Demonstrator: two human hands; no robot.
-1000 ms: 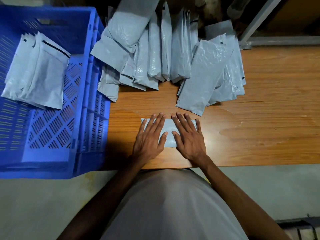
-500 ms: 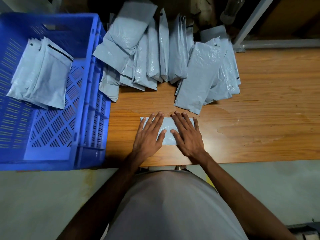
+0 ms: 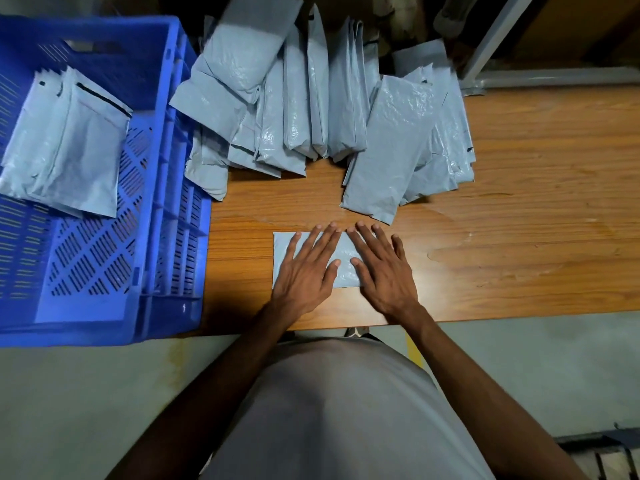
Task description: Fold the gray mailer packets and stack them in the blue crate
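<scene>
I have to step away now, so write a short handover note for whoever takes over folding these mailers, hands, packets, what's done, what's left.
Left hand and right hand: both flat, fingers straight, pressing the folded packet on the wooden table near its front edge.
Blue crate: at the table's left, holding a small stack of folded packets at its far left.
Unfolded packets: a large pile at the table's back.
Done: a few packets stacked; one pressed flat.
Left: move this packet into the crate, then fold and stack the pile.
</scene>
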